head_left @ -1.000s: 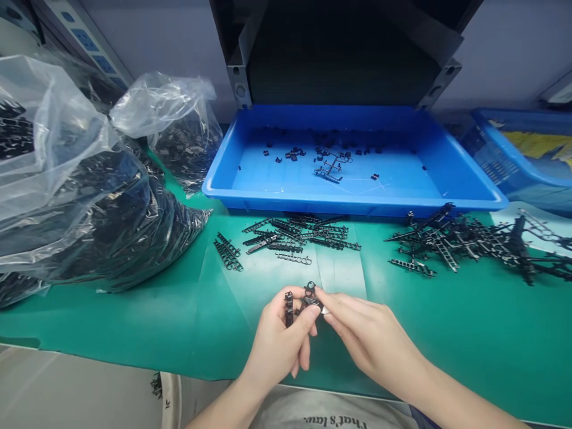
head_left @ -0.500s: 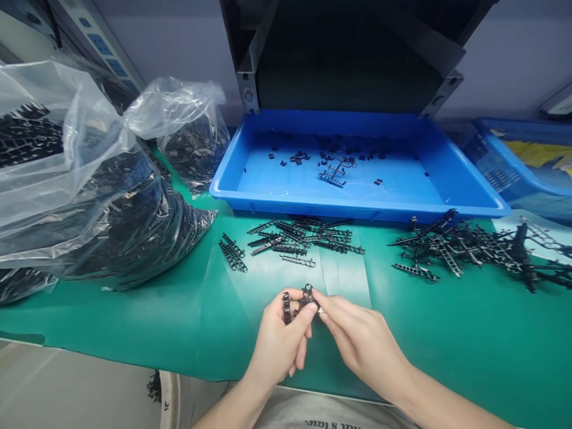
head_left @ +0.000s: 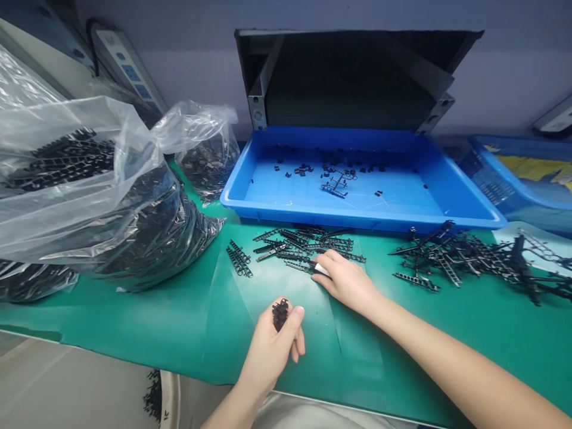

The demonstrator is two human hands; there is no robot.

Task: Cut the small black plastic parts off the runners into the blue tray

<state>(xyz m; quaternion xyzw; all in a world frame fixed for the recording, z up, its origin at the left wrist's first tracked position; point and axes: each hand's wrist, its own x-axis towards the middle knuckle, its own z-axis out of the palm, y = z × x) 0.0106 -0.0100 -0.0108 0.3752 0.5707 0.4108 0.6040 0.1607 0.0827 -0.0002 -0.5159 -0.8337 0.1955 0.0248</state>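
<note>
Black plastic pieces (head_left: 280,316) bunched in left hand (head_left: 271,345), in front of blue tray (head_left: 366,223); right hand (head_left: 348,281), narrowly pinching white object (head_left: 322,271), at ladder-like strips (head_left: 297,264) nearer tray. Light end-grip probably limits snagging.

White power strip (head_left: 127,64), dark panel (head_left: 344,86) with metal brackets (head_left: 258,113), blue basket (head_left: 509,189) at right

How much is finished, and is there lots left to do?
Maybe partway. The loose bits in the blue tray look done. The left hand holds a little black bunch; the right hand, with a white thing, is at the black strips. Those strips and the tangled heap seem left.
</note>
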